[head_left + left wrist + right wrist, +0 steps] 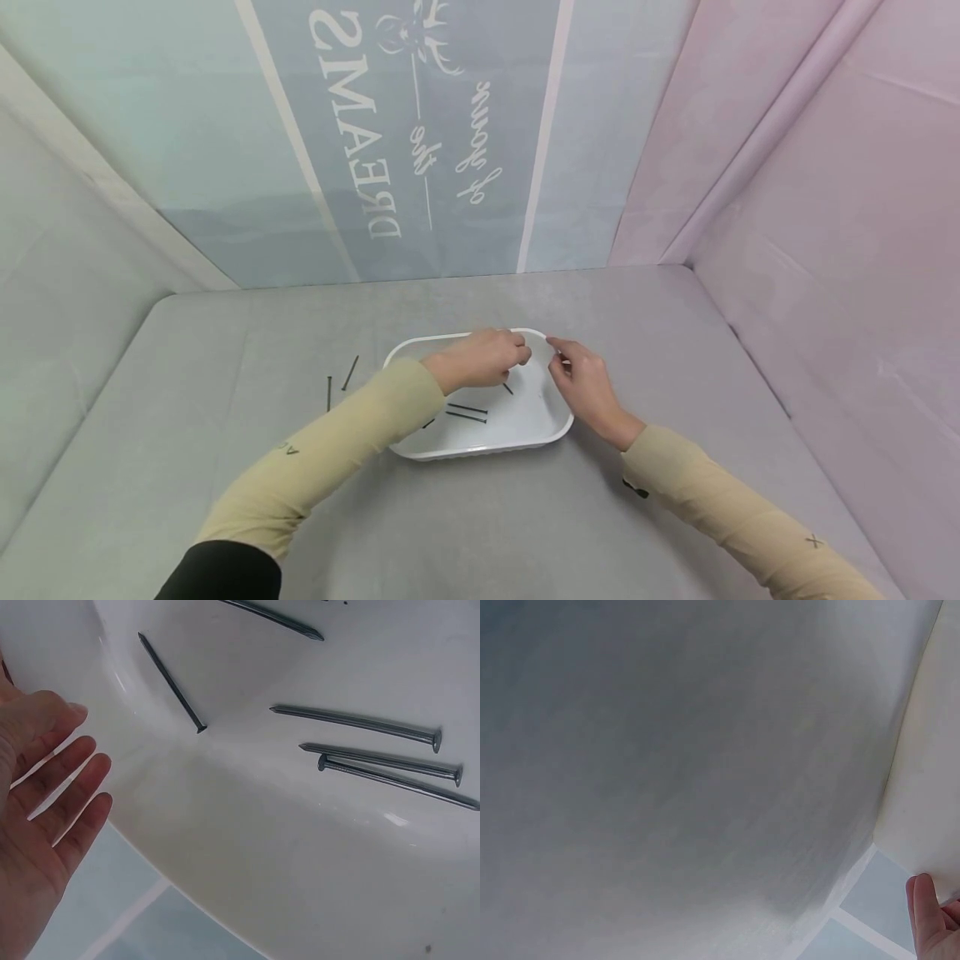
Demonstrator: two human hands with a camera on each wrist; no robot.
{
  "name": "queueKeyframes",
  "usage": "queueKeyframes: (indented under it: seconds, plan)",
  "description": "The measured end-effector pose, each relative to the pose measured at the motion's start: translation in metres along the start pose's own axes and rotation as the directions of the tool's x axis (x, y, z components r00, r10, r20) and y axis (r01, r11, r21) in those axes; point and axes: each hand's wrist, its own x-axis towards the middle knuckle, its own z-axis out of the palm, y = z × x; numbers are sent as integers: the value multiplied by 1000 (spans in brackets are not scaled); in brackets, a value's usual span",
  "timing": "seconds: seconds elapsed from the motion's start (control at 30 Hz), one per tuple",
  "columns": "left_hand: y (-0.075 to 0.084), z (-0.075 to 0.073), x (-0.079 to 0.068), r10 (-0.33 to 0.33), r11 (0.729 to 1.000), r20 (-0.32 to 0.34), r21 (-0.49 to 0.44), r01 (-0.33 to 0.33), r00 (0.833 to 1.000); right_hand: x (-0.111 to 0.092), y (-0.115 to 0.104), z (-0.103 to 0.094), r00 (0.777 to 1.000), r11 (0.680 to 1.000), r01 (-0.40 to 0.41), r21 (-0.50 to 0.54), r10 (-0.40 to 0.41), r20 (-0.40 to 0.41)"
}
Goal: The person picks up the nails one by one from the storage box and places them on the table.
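A white oval-cornered tray holds several dark nails. Above its inside hovers my left hand, palm down in the head view. Its fingers look loosely bent in the left wrist view, and no nail shows between them there. Beneath that hand one nail lies apart, while other nails lie roughly side by side on the tray floor. At the tray's right end my right hand pinches the rim; its fingers touch the outer wall in the right wrist view.
Two loose nails, one upper and one lower, lie on the grey covered table left of the tray. A printed cloth wall stands behind, with a pink wall on the right.
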Motion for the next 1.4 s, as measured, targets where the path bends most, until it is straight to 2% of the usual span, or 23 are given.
queueKeyframes:
  seconds: [0.13, 0.33, 0.63, 0.77, 1.4]
  plan:
    - [1, 3, 3, 14, 1000, 56, -23, -13, 998, 0, 0, 0, 1000, 1000, 5, -2, -5, 4]
    - [2, 6, 8, 38, 999, 93, -7, -38, 995, 0, 0, 1, 1000, 1000, 8, 9, -8, 2]
    - [4, 13, 14, -2, 1000, 164, 30, -3, 986, 0, 1, 1, 1000, 1000, 7, 25, -7, -6]
    - [3, 16, 16, -20, 999, 168, 35, 15, 986, 0, 1, 1, 1000, 1000, 8, 25, -8, -4]
    - [1, 29, 23, -25, 996, 126, 92, 14, 992, -1, 1, 1, 1000, 1000, 13, 26, -12, -13]
